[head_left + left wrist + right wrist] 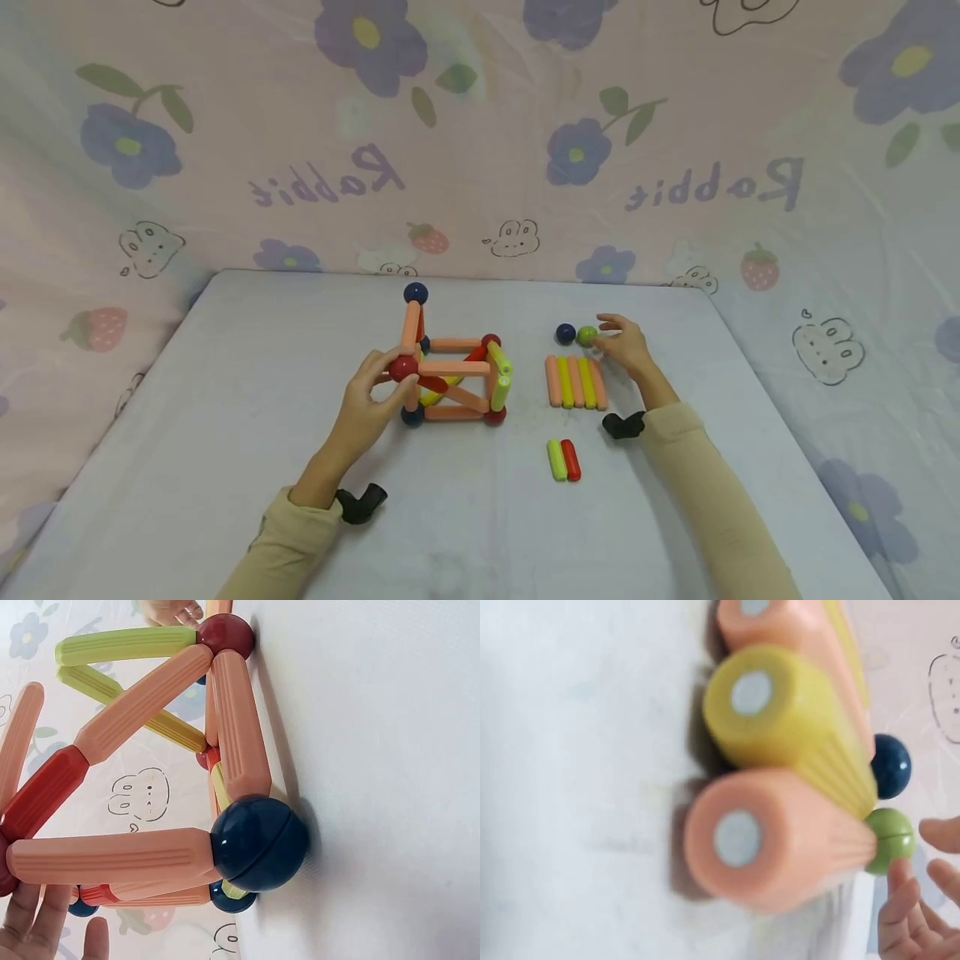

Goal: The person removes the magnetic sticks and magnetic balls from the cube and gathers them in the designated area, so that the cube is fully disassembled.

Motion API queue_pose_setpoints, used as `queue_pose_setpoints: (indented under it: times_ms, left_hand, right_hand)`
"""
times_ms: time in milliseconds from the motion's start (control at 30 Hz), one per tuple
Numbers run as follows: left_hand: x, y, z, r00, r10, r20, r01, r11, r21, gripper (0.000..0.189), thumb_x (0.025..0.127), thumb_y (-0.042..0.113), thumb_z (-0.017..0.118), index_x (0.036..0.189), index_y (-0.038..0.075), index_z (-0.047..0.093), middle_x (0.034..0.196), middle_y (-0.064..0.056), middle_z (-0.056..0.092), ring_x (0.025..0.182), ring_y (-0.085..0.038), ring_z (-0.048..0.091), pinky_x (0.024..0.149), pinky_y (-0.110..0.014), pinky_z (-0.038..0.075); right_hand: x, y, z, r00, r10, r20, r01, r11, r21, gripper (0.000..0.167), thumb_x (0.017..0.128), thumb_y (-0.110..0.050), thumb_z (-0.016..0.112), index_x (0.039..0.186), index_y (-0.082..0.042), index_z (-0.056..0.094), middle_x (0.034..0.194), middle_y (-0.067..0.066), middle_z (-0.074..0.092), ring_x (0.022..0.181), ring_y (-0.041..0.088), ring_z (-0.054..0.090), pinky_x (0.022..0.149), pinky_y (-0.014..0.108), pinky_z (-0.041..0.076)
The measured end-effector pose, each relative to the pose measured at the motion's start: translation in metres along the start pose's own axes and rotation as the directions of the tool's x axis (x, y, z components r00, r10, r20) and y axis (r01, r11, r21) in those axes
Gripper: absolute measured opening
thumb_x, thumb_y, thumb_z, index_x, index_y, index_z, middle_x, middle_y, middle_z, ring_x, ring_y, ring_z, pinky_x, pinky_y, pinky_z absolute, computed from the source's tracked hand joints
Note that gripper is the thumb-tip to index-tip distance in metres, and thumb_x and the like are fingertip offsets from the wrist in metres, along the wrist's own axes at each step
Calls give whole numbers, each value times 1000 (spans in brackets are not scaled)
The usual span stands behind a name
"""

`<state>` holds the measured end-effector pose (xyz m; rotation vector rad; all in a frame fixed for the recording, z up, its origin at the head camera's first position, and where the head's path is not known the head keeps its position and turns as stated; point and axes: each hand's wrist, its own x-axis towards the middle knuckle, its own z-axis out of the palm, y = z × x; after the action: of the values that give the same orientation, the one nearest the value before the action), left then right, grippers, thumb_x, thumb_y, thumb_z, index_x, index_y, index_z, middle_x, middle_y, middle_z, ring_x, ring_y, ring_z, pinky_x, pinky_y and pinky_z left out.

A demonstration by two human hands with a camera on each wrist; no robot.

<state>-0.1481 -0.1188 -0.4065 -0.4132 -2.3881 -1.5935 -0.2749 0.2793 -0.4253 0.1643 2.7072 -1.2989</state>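
My left hand [371, 400] grips a red ball [403, 367] at the upper near corner of a frame built from magnetic rods and balls. The frame [453, 368] has orange, red, yellow and green rods joined by red and dark blue balls. One dark blue ball [416, 292] tops an upright orange rod; another [259, 844] shows large at the base in the left wrist view. My right hand [626, 343] is at a loose green ball [587, 336], its fingers spread and not closed round it. A loose dark blue ball [566, 334] lies beside the green one.
A row of orange and yellow rods [576, 382] lies side by side just in front of the loose balls. Nearer to me are a light green rod [557, 460] and a red rod [571, 460]. A patterned curtain [480, 150] hangs behind the white table [300, 317].
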Motion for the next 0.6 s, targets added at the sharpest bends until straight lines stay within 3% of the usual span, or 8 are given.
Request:
queue_pose_setpoints:
  times_ms: [267, 400, 500, 600]
  left_hand:
    - [-2, -1, -1, 1000, 21, 13, -22, 1000, 19, 41, 91, 9, 64, 132, 11, 57, 103, -8, 58, 104, 5, 49, 96, -25, 46]
    - [-1, 0, -2, 999, 39, 13, -39, 999, 37, 42, 91, 7, 63, 132, 9, 56, 102, -9, 58, 103, 5, 48, 96, -28, 47]
    - [-1, -1, -2, 999, 45, 8, -45, 998, 48, 42, 91, 6, 63, 132, 8, 56, 103, -9, 59, 103, 4, 48, 96, -27, 47]
    - [-1, -1, -3, 999, 36, 8, -36, 998, 51, 42, 91, 7, 63, 132, 9, 56, 103, -9, 59, 103, 4, 48, 96, -24, 46]
  right_hand:
    - [-27, -13, 9, 992, -38, -119, 37, 999, -8, 45, 92, -9, 61, 134, 1, 50, 136, 26, 50, 109, 37, 58, 65, 12, 43]
    - [-47, -30, 17, 987, -139, -83, 141, 990, 9, 37, 93, -11, 60, 128, 2, 55, 126, 25, 57, 104, 34, 58, 67, 11, 45]
    - [-61, -45, 25, 965, -261, -36, 262, 965, 15, 32, 94, -11, 60, 122, 3, 59, 115, 23, 62, 98, 26, 59, 72, 10, 46]
    - [-75, -61, 34, 929, -370, -18, 370, 929, 9, 25, 92, -10, 62, 115, 1, 63, 105, 20, 66, 90, 15, 61, 74, 12, 48]
